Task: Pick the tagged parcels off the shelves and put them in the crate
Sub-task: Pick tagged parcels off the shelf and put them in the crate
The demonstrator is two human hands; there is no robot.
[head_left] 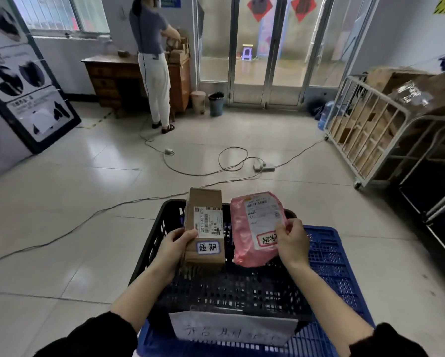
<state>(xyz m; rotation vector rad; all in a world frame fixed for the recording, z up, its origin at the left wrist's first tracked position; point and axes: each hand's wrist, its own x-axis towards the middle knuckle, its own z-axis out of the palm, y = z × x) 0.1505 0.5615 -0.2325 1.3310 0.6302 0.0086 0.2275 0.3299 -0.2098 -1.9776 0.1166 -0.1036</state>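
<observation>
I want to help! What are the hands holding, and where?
The left hand grips the brown cardboard box by its lower left edge; the right hand pinches the pink plastic mailer bag at its lower right edge.

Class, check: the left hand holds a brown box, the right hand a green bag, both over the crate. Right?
No. The head view shows the bag in the right hand is pink, not green; the rest is correct.
</observation>
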